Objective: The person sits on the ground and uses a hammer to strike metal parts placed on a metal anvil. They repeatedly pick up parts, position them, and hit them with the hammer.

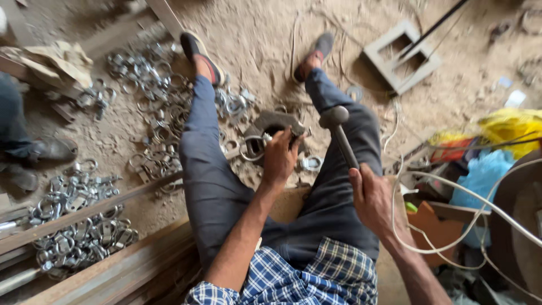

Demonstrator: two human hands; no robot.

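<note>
Dusty dirt floor (265,34), wooden planks (113,271), scattered metal clamps (84,226), daylight

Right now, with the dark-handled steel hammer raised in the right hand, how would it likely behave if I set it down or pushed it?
The dark-handled steel hammer looks stiff and probably top-heavy, since its rounded metal head is bulkier than the slim handle gripped by the right hand. Set down, it would likely tip toward the head. The rounded head might let it roll slightly on the dusty floor.
</note>
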